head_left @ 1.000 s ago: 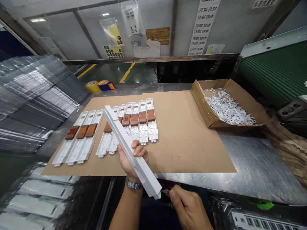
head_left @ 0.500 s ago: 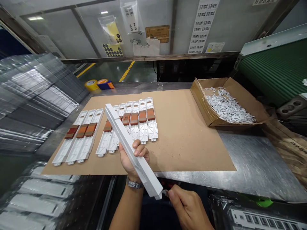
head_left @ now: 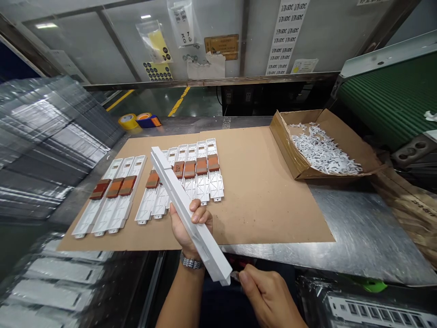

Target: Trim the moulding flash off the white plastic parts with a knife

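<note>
My left hand [head_left: 191, 223] is closed around the middle of a long white plastic strip [head_left: 177, 193], which slants from upper left to lower right above the table. At the strip's near end is my right hand [head_left: 264, 291], its fingers closed on a small blade-like tool [head_left: 235, 275]. Only the dark metallic tip of that tool shows, touching or very close to the strip's end corner; the handle is hidden in the fist. Behind the held strip, several similar white strips [head_left: 215, 186] lie in rows, each with a reddish-brown block [head_left: 213, 162] across it.
A cardboard sheet [head_left: 259, 196] covers much of the metal table [head_left: 368, 237]. At right stands a cardboard box [head_left: 285, 146] of small white pieces [head_left: 324, 148]. Tape rolls [head_left: 128, 121] sit at the back left. Wrapped stacks [head_left: 51, 132] rise at left; a green conveyor [head_left: 396, 95] is at right.
The view has shifted very slightly, so the table things sit a little further left. Both hands and the white strip keep nearly the same position.
</note>
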The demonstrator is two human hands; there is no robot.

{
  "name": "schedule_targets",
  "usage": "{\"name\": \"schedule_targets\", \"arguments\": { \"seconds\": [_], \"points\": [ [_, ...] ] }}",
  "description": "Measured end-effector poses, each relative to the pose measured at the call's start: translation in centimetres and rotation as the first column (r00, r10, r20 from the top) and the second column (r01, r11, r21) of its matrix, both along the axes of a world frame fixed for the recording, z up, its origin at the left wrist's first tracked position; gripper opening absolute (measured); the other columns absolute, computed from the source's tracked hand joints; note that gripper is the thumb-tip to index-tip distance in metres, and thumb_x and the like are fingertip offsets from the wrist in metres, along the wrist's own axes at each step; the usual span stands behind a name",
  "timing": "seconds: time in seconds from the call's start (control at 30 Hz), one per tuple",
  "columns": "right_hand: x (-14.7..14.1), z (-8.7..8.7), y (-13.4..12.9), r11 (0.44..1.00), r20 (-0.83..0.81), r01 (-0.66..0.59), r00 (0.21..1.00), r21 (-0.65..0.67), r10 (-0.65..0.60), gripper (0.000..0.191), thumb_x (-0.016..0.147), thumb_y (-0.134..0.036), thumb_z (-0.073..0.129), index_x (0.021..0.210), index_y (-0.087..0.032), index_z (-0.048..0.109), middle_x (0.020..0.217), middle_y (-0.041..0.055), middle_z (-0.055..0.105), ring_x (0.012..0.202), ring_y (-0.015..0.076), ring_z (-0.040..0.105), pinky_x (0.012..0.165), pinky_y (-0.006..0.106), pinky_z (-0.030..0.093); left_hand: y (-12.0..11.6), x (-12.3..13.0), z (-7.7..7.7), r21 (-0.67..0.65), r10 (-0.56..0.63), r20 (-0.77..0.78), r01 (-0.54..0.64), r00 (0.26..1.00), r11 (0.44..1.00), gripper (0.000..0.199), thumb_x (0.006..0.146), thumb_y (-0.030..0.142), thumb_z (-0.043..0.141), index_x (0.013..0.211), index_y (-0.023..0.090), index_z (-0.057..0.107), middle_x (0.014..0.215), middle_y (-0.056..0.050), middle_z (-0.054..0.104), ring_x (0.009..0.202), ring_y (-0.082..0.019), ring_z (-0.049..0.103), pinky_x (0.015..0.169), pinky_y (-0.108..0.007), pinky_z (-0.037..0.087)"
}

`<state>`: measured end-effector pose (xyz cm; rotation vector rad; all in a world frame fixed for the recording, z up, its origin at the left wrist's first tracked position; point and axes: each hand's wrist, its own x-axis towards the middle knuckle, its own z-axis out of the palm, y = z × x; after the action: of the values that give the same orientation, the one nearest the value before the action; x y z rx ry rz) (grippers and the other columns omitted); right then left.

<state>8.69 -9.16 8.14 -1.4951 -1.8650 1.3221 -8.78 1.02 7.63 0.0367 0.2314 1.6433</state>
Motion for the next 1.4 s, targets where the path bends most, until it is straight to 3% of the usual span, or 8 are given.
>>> {"name": "schedule_targets", "arguments": {
  "seconds": [0.5,0.67,0.73,0.8,0.9,1.03,1.17,1.4],
  "points": [
    [0.4,-0.2,-0.3,1.000,-0.021,-0.018,1.000,-0.008,0.018,0.044,0.095,-0.048,0.027,0.061,-0.020,0.030,0.056,-0.0051,0.033,0.051,0.0085,0.031,0.050,0.024,0.020,0.4,0.3,0.3,-0.078,0.011,-0.096,-0.019,0.995,0.997,0.043,0.091,0.052,0.022,0.074,0.018,0.042,0.065,0.002,0.046,0.044,-0.005,0.040,0.044,-0.017,0.039],
    [0.8,-0.3,-0.4,0.992,-0.128,-0.119,0.984,0.034,0.123,0.047,0.094,-0.049,0.028,0.058,-0.020,0.035,0.053,-0.0050,0.035,0.048,0.0083,0.036,0.049,0.023,0.025,0.8,0.5,1.2,-0.114,0.048,-0.208,-0.073,0.977,0.991,0.041,0.091,0.048,0.025,0.077,0.017,0.047,0.067,0.001,0.046,0.048,-0.006,0.042,0.048,-0.019,0.041],
    [1.3,-0.3,-0.4,0.996,-0.214,-0.066,0.974,0.059,0.077,0.044,0.095,-0.047,0.030,0.069,-0.020,0.053,0.061,-0.0024,0.050,0.057,0.0111,0.048,0.055,0.021,0.036,0.7,0.7,1.7,-0.121,0.056,-0.273,-0.091,0.960,0.988,0.036,0.089,0.046,0.031,0.086,0.017,0.053,0.070,-0.001,0.049,0.054,-0.010,0.048,0.053,-0.024,0.046],
    [1.7,-0.3,-0.4,0.993,-0.242,0.071,0.969,0.098,-0.045,0.035,0.094,-0.044,0.035,0.097,-0.023,0.063,0.083,0.0028,0.063,0.078,0.0165,0.059,0.069,0.024,0.045,0.5,0.9,2.1,-0.136,0.050,-0.334,-0.100,0.941,0.986,0.034,0.085,0.044,0.039,0.096,0.017,0.056,0.077,-0.004,0.055,0.064,-0.016,0.056,0.062,-0.032,0.051],
    [2.2,-0.7,-0.7,0.940,-0.195,0.281,0.950,0.194,-0.244,0.036,0.094,-0.037,0.041,0.126,-0.027,0.053,0.107,0.0072,0.062,0.103,0.0202,0.056,0.086,0.029,0.046,-0.2,1.0,2.1,-0.191,0.026,-0.441,-0.122,0.897,0.974,0.032,0.079,0.040,0.055,0.101,0.018,0.058,0.091,-0.007,0.062,0.086,-0.025,0.062,0.075,-0.044,0.053],
    [2.5,-1.5,-0.6,0.851,-0.172,0.369,0.929,0.374,-0.328,0.042,0.095,-0.027,0.039,0.137,-0.030,0.041,0.104,0.0072,0.058,0.090,0.0157,0.059,0.079,0.026,0.049,-0.9,1.1,1.7,-0.221,0.046,-0.568,-0.206,0.822,0.953,0.041,0.066,0.034,0.076,0.102,0.023,0.058,0.091,-0.002,0.066,0.088,-0.023,0.065,0.075,-0.037,0.054],
    [2.2,-2.0,-0.3,0.752,-0.125,0.406,0.907,0.520,-0.403,0.039,0.094,-0.023,0.041,0.132,-0.025,0.049,0.090,0.0070,0.057,0.075,0.0147,0.059,0.064,0.023,0.049,-1.2,1.3,1.9,-0.212,0.059,-0.633,-0.247,0.772,0.946,0.048,0.064,0.036,0.078,0.105,0.024,0.056,0.083,0.001,0.066,0.082,-0.021,0.066,0.068,-0.032,0.056],
    [1.7,-1.8,0.4,0.644,-0.059,0.398,0.875,0.653,-0.481,0.029,0.091,-0.021,0.047,0.119,-0.021,0.057,0.092,0.0085,0.064,0.083,0.0202,0.061,0.070,0.029,0.049,-1.3,1.3,2.3,-0.212,0.071,-0.699,-0.302,0.711,0.930,0.063,0.058,0.040,0.081,0.112,0.029,0.051,0.087,0.003,0.064,0.075,-0.018,0.067,0.065,-0.028,0.056]
  ]
}}
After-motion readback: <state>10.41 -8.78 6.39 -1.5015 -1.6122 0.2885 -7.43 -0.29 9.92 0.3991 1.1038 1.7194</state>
